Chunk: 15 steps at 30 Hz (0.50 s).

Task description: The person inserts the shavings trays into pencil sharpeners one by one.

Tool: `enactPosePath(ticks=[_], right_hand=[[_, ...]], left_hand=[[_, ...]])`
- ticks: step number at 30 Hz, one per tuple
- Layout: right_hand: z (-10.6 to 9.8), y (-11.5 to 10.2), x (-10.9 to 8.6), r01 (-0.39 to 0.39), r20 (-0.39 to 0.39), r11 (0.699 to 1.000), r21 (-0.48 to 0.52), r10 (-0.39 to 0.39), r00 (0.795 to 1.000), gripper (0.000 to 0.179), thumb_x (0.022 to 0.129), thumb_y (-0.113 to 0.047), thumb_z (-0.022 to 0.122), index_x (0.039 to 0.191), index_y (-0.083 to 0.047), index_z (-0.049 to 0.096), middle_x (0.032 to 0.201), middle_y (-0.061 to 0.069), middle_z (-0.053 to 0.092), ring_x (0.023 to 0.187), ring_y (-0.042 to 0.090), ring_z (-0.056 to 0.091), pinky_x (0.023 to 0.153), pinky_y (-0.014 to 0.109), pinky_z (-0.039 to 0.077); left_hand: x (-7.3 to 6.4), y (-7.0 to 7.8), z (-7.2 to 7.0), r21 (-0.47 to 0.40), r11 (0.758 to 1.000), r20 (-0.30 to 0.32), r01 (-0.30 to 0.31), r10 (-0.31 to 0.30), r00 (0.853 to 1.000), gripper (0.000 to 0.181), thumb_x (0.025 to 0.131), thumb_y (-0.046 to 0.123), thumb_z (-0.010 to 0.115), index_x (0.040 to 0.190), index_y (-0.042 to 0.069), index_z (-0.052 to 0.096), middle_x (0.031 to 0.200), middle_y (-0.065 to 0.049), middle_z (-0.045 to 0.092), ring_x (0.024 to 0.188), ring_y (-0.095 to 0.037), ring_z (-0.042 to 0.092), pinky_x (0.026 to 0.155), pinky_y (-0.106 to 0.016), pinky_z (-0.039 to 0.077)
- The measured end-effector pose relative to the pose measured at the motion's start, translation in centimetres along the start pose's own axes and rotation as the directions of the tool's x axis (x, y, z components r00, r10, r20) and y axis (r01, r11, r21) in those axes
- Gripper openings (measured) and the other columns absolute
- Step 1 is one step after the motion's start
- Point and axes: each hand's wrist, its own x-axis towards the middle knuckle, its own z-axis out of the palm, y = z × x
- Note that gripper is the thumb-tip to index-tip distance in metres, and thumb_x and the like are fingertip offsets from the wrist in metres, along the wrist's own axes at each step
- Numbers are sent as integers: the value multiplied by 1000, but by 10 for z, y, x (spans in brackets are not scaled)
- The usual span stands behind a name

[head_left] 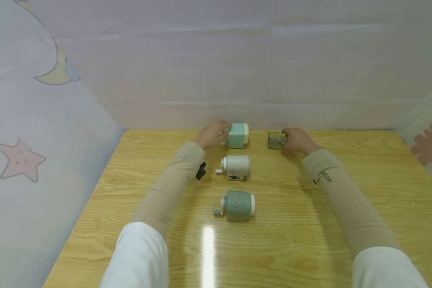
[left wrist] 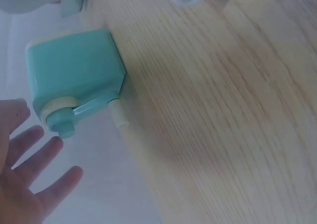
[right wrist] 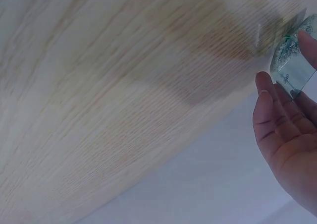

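A teal crank pencil sharpener (head_left: 236, 136) with a cream end stands at the back of the table. My left hand (head_left: 212, 135) is beside its crank side. In the left wrist view, the left fingers (left wrist: 44, 157) are spread and relaxed near the teal knob, and the crank handle (left wrist: 118, 114) points down toward the table. To the right of the sharpener, my right hand (head_left: 298, 141) holds a clear shavings drawer (head_left: 276, 141) between thumb and fingers. Greyish pencil shavings show inside the drawer in the right wrist view, where the frame edge cuts it off.
A white crank sharpener (head_left: 237, 167) stands in front of the teal one. Nearer me is a grey-green barrel-shaped sharpener (head_left: 239, 206). All three line up on the wooden table (head_left: 281, 240). A pale wall sheet (head_left: 216, 72) rises right behind the table's back edge.
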Motion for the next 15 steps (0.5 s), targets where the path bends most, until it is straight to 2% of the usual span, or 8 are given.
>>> enactPosePath(ticks=[8, 15], right_hand=[[0, -9, 0, 3, 5, 1000, 12, -3, 1000, 72, 86, -10, 70, 142, 15, 32, 134, 39, 43, 119, 53, 44, 95, 62, 42], [2, -14, 3, 23, -7, 1000, 12, -22, 1000, 72, 85, -9, 70, 142, 15, 33, 134, 38, 42, 121, 53, 42, 97, 62, 40]], left_hand=[[5, 4, 4, 77, 997, 17, 16, -17, 1000, 35, 102, 15, 51, 134, 2, 56, 142, -17, 49, 132, -29, 45, 113, -34, 32], [5, 10, 2, 85, 996, 23, 21, -23, 999, 33, 103, 13, 49, 132, 1, 58, 141, -18, 50, 132, -29, 45, 111, -34, 34]])
